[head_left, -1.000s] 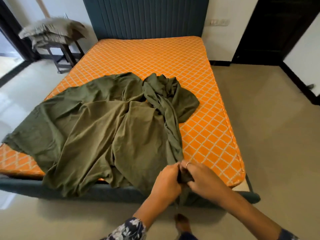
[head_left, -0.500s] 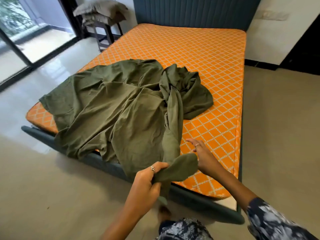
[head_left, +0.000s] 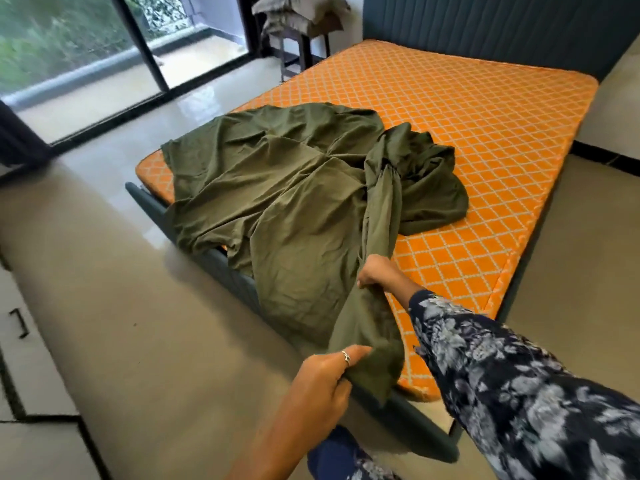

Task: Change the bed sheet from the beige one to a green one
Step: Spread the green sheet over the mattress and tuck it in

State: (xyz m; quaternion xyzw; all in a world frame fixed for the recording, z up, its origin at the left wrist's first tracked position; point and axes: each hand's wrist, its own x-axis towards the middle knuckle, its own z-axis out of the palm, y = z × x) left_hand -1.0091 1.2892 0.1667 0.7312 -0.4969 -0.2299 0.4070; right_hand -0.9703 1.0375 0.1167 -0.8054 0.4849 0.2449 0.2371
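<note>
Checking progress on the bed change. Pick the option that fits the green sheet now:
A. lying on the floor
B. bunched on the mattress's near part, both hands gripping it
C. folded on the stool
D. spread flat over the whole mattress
B: the sheet lies crumpled on the mattress, with the left hand and right hand gripping one twisted end.

no readable text or labels (none anywhere).
</note>
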